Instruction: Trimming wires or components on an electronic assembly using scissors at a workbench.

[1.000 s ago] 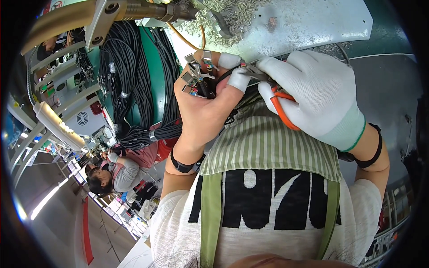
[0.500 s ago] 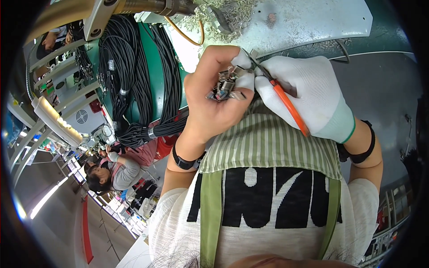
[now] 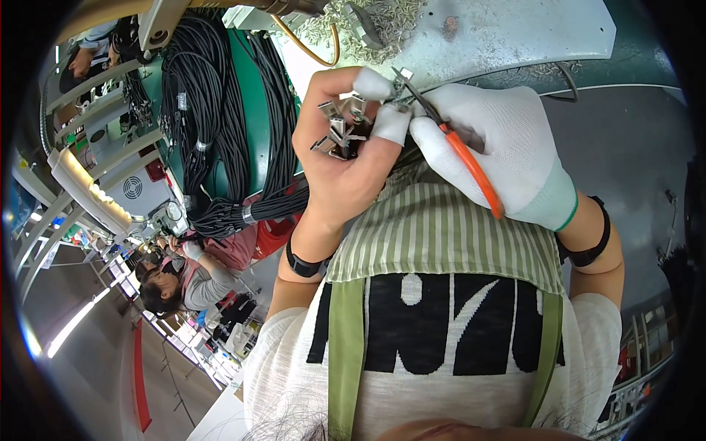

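My left hand [image 3: 332,182], bare but for white covers on the fingertips, is curled around several small metal-shelled cable connectors [image 3: 338,134] that stick up from the palm. Between its covered fingertips a further small metal connector [image 3: 405,74] is pinched. My right hand [image 3: 515,151], in a white knit glove, is closed on orange-handled pliers [image 3: 471,170]. The slim dark jaws of the pliers reach to the pinched connector, beside the left fingertips. Whether the jaws grip it is too small to tell.
Thick bundles of black cable [image 3: 202,110] lie on the green bench at left. Many small pale metal bits [image 3: 401,22] are heaped on a light plate [image 3: 507,37] ahead, beside a machine arm [image 3: 158,29]. A co-worker [image 3: 191,283] sits at far left.
My left hand has turned and loosened somewhat, so the held connectors spread and shift left. The pliers and my right hand have moved slightly left, the jaws now nearer the left fingertips' upper side.
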The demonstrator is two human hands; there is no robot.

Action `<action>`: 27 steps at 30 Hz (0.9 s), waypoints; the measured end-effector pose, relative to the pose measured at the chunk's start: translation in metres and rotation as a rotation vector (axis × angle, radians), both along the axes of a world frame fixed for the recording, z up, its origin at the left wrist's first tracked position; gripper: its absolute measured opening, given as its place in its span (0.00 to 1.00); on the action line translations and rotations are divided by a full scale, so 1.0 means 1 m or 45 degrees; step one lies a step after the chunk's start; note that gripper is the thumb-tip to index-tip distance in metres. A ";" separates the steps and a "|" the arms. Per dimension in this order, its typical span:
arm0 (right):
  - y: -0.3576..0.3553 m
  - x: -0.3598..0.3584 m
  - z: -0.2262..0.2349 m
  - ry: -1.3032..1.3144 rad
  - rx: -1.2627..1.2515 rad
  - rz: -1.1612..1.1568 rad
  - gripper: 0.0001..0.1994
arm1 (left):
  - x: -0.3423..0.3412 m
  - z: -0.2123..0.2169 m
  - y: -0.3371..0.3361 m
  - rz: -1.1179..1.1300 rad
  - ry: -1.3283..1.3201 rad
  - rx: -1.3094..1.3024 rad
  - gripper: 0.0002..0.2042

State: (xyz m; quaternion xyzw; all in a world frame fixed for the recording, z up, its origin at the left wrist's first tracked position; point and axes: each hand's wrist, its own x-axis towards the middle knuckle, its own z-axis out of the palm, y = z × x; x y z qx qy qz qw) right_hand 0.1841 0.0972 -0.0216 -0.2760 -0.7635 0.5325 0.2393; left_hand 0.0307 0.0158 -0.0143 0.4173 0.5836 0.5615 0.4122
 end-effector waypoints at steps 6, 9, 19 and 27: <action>-0.006 -0.007 0.002 0.082 0.085 -0.096 0.07 | -0.006 0.015 0.002 -0.034 -0.229 -0.077 0.15; -0.007 -0.009 0.002 0.121 0.341 -0.171 0.06 | -0.007 0.017 0.001 -0.061 -0.455 -0.121 0.15; -0.002 0.001 0.003 0.001 -0.143 -0.020 0.07 | -0.018 -0.003 0.002 -0.130 1.018 0.474 0.12; -0.005 0.000 -0.004 -0.101 0.125 -0.107 0.06 | -0.002 0.005 0.005 0.173 0.235 -0.060 0.10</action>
